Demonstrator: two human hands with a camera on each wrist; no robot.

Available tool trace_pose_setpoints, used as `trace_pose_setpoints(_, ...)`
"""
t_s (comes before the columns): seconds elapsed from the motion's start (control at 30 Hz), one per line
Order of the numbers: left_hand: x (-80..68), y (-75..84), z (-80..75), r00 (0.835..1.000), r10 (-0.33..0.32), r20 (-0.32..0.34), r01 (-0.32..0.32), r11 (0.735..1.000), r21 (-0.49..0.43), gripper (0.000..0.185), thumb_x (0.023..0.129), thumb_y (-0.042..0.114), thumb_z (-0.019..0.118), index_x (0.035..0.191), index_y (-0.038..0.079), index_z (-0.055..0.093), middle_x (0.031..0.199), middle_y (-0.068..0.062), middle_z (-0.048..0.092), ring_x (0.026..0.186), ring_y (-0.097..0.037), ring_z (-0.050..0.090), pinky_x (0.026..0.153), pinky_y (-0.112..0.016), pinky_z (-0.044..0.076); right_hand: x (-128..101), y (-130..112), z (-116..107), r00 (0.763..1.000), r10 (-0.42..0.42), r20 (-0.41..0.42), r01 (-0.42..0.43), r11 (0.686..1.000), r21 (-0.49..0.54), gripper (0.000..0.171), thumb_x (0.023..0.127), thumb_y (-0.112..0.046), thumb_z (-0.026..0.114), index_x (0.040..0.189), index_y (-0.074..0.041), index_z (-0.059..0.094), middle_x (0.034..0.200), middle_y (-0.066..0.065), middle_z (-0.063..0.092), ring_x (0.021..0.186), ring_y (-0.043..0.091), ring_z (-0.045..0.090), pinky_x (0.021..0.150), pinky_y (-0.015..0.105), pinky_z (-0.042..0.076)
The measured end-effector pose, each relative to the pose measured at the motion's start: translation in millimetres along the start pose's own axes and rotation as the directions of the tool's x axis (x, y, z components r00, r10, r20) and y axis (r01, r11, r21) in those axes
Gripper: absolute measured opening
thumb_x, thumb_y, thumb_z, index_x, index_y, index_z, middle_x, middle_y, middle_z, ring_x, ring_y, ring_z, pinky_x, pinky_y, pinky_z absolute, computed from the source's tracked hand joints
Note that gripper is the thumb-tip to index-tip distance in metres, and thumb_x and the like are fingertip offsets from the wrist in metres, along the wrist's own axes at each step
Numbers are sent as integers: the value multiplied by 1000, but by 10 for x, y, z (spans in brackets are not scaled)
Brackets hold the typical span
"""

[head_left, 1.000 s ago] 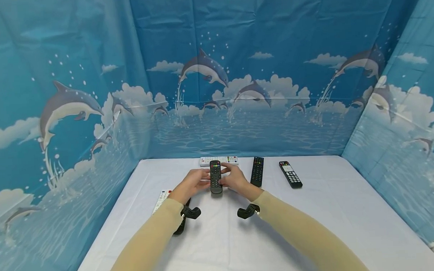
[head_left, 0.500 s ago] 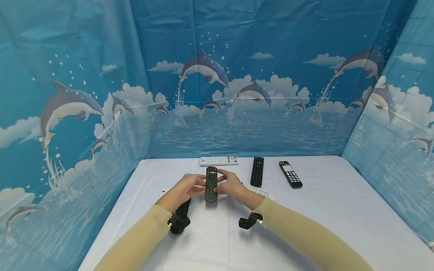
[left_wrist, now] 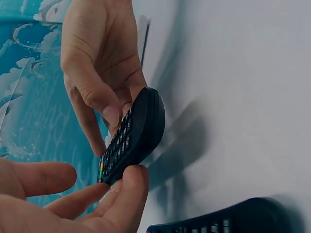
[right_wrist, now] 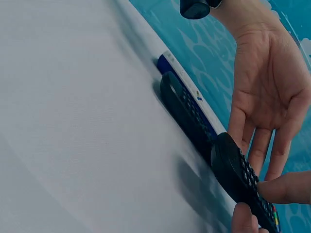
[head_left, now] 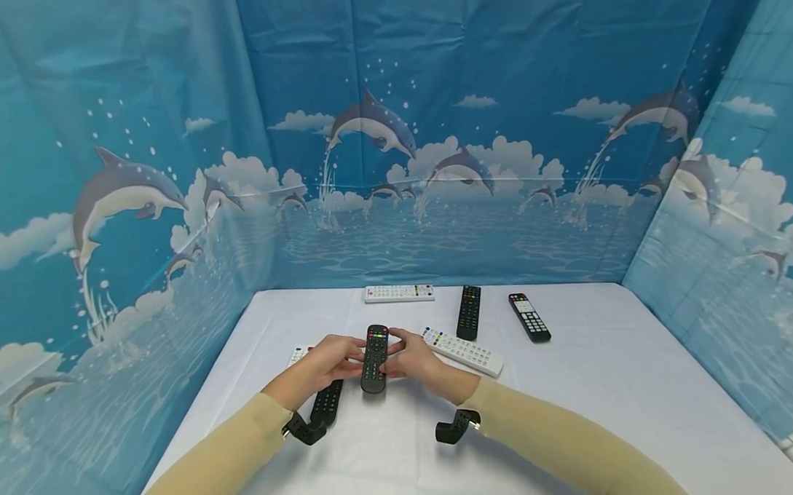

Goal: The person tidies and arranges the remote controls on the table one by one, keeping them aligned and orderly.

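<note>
Currently 1 black remote [head_left: 374,357], colored buttons at its far end, is held between my 2 hands just above the white tabletop [head_left: 573,416], near its middle. My left hand [head_left: 322,363] pinches its left edge with curled fingers; my right hand [head_left: 416,360] pinches its right edge, thumb on the keys. Under my left hand: 1 black remote [head_left: 326,404] beside 1 white remote [head_left: 300,353]. Right of my hands: 1 white remote [head_left: 463,351]. Further back: 2 black remotes [head_left: 469,312] [head_left: 529,317] and 1 white remote [head_left: 399,292].
</note>
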State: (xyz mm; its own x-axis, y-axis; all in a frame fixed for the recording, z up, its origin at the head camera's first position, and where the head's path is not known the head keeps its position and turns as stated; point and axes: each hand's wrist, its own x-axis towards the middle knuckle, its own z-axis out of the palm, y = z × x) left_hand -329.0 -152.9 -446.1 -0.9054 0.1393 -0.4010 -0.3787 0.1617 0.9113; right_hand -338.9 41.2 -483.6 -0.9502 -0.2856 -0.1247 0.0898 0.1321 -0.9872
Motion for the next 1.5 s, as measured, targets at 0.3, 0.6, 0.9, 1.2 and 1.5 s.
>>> trace_pose_setpoints(0.3, -140, -116, 21, 999, -15, 32, 13, 998, 65, 49, 93, 2, 54, 141, -7, 52, 117, -24, 59, 94, -29, 67, 83, -40, 60, -129, 131, 85, 998, 63, 9, -63, 998, 13, 85, 76, 8, 73, 152, 1, 36, 104, 18, 59, 85, 22, 63, 74, 40, 62)
trace_pose_setpoints(0.6, -272, -158, -21, 999, -18, 29, 15, 993, 113, 47, 92, 6, 55, 136, -10, 55, 110, -25, 60, 91, -33, 66, 79, -42, 61, -251, 62, 164, 991, 108, 73, -113, 992, 58, 80, 82, 6, 67, 154, 1, 32, 112, 20, 58, 88, 26, 66, 80, 44, 61)
trace_pose_setpoints(0.9, -344, -152, -31, 999, -34, 35, 29, 988, 152, 38, 93, 8, 55, 124, -14, 56, 108, -25, 60, 90, -35, 66, 78, -44, 61, -322, 41, 171, 983, 131, 130, -131, 991, -6, 80, 82, 6, 63, 154, 7, 28, 108, 18, 64, 89, 26, 69, 80, 41, 61)
trace_pose_setpoints(1.2, -386, -141, -22, 999, -46, 1, 45, 986, 163, 37, 94, 8, 55, 122, -16, 54, 107, -27, 61, 88, -34, 68, 77, -43, 61, -343, 64, 173, 978, 152, 144, -149, 988, -30, 78, 82, 0, 64, 152, 9, 30, 100, 17, 68, 84, 26, 71, 76, 38, 61)
trace_pose_setpoints(1.5, -429, -158, -15, 999, -48, 4, 47, 985, 165, 33, 92, 5, 54, 117, -16, 55, 108, -28, 59, 89, -35, 68, 76, -41, 61, -361, 64, 184, 976, 157, 150, -158, 987, -7, 78, 81, 1, 64, 150, 12, 30, 102, 19, 68, 83, 26, 71, 77, 38, 61)
